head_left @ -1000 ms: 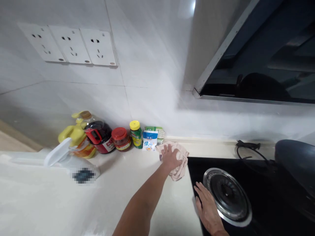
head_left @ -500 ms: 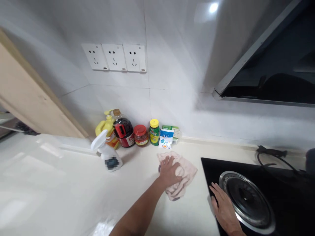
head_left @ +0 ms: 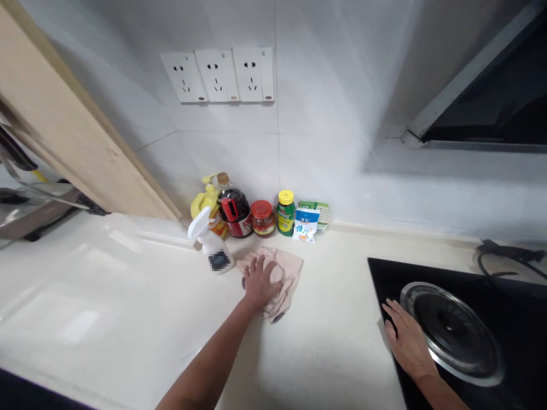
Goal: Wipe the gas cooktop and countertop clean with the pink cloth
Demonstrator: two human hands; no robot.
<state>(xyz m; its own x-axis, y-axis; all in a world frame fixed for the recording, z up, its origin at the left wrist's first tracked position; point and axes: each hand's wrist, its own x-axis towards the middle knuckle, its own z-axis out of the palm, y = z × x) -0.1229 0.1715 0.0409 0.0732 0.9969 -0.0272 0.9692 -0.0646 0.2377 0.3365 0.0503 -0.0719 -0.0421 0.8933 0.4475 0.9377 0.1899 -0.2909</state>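
Note:
My left hand (head_left: pixel 261 285) lies with fingers spread on a pale pink cloth (head_left: pixel 290 267), pressing it against the white counter. The cloth is rumpled, and part of it is hidden under the palm. Just left of it stands a white spray bottle (head_left: pixel 216 250). My right hand (head_left: pixel 408 339) rests open near the left edge of the black cooktop (head_left: pixel 384 273), with nothing in it. Beside its fingers is a round metal-rimmed burner plate (head_left: pixel 453 330).
Along the wall stand a yellow jug (head_left: pixel 207 202), a dark sauce bottle (head_left: pixel 235 210), a red-lidded jar (head_left: pixel 262 219), a green yellow-capped container (head_left: pixel 285 213) and a blue-white packet (head_left: pixel 306 225). A wooden panel (head_left: pixel 89 119) slants at left; a range hood (head_left: pixel 491 122) overhangs at right. A black cable (head_left: pixel 508 253) lies behind the cooktop.
My left hand has slid the cloth leftward over the counter, closer to the spray bottle. The camera view has shifted a little; my right hand stays at the cooktop's edge.

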